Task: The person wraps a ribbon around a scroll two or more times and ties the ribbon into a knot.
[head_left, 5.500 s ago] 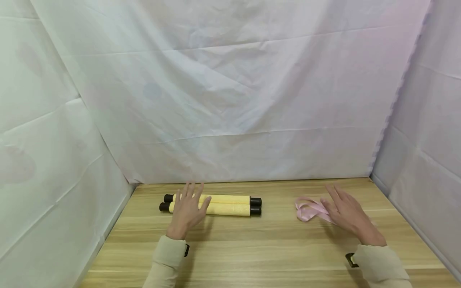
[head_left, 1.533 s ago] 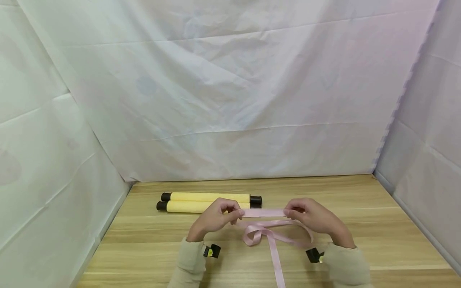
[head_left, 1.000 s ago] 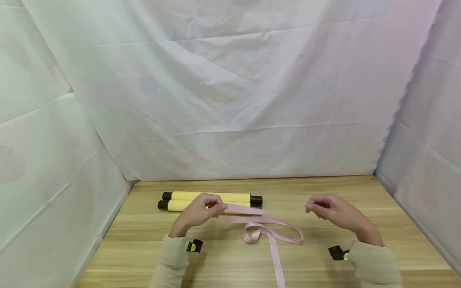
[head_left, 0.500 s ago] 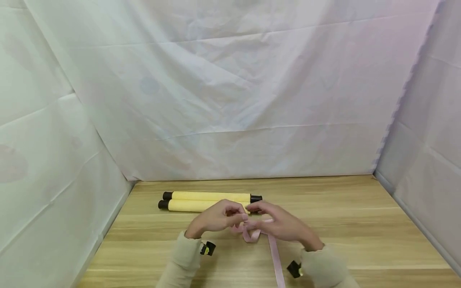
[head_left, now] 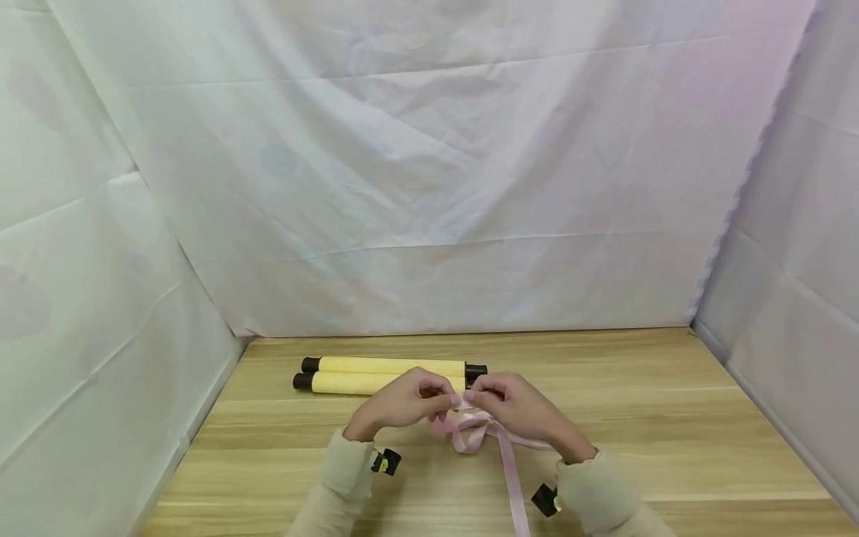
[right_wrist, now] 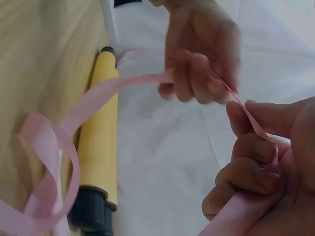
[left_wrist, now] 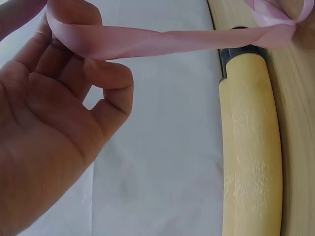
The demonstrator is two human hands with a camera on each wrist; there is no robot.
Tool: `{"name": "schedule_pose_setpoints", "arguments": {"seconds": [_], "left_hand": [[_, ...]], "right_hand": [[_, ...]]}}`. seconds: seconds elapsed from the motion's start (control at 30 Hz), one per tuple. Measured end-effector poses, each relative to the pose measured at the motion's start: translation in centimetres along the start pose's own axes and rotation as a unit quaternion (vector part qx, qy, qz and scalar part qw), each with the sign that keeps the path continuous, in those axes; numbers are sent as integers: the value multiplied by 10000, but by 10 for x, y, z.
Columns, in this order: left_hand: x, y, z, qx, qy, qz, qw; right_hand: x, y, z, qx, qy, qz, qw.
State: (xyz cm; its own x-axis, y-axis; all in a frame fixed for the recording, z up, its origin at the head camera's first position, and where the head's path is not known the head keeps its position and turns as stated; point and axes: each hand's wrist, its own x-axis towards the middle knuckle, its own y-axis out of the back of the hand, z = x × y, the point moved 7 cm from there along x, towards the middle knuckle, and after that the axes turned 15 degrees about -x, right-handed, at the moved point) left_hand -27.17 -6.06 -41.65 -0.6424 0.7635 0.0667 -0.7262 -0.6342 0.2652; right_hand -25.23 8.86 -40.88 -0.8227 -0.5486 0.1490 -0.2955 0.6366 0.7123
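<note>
A pink satin ribbon lies in loops on the wooden table, and a short stretch of it is lifted between two close hands. My left hand pinches that stretch between thumb and fingers. My right hand pinches it a little further right and, in the right wrist view, has more ribbon passing under its curled fingers. Behind the hands lie two yellow scrolls with black end caps, side by side; the left hand overlaps the nearer one in the head view. From the left wrist, ribbon runs across the fingers.
The light wood table carries everything. White cloth hangs as a back wall and on both sides. One ribbon tail runs off toward the table's front edge. Small black wrist devices sit at both cuffs.
The hands were open over the scrolls and ribbon, then held the ribbon stretched wide. The right hand let go, moved right, came back left and now pinches ribbon beside the left hand.
</note>
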Motion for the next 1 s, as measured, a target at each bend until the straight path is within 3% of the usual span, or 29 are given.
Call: {"name": "schedule_pose_setpoints", "arguments": {"seconds": [0.27, 0.6, 0.73, 0.83, 1.0], "left_hand": [[-18, 21, -10, 56, 356, 320, 9988], [-42, 43, -18, -149, 128, 503, 9985], [-49, 50, -19, -137, 81, 638, 9978], [-55, 57, -23, -70, 215, 831, 9963], [-68, 70, -28, 126, 484, 1111, 9925]], "right_hand": [[-20, 50, 15, -189, -42, 399, 9990], [-61, 123, 29, 494, 167, 763, 9957], [-77, 144, 47, 476, -274, 994, 9935], [-91, 156, 67, 374, -819, 1253, 9880], [-116, 177, 101, 158, -1608, 1780, 9707]]}}
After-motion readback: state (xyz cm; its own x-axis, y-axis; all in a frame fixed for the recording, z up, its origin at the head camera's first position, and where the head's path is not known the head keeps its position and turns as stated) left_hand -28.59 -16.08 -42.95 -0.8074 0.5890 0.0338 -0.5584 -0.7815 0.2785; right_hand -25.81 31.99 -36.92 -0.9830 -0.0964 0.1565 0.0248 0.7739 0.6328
